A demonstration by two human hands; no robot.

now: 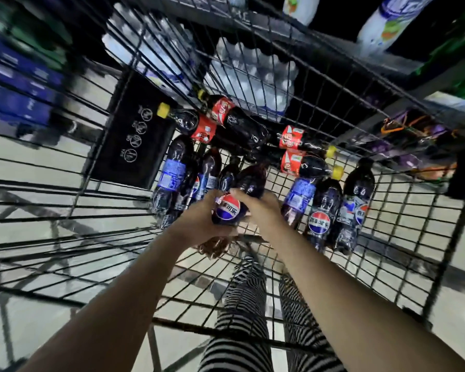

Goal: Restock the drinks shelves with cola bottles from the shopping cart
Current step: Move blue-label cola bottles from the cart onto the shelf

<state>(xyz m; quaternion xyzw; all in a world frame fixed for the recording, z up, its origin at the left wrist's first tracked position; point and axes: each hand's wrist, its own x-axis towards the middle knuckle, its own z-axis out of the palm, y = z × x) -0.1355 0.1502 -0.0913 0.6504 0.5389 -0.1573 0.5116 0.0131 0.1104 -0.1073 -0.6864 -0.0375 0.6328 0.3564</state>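
Closest to the lens: two bare forearms angling down into the shopping cart (446, 261). At their ends, left grip (196, 221) and right grip (262, 210), both clamped round one held cola bottle (227, 210), fingers curled over it from either side, round blue-and-red logo showing between them. Held low inside the cart, tilted, brown lower end showing beneath the left grip. Flanked on both sides by more blue-labelled bottles (169, 178) lying on the wire floor. Farther in, red-labelled bottles (226, 114) with yellow caps, piled crosswise. Left of those, a black flap (134, 135) printed with white icons. Beyond the cart's far wall, shrink-wrapped water packs (253, 76). Under the wire, striped trousers (242, 304) and pale floor (24, 162).
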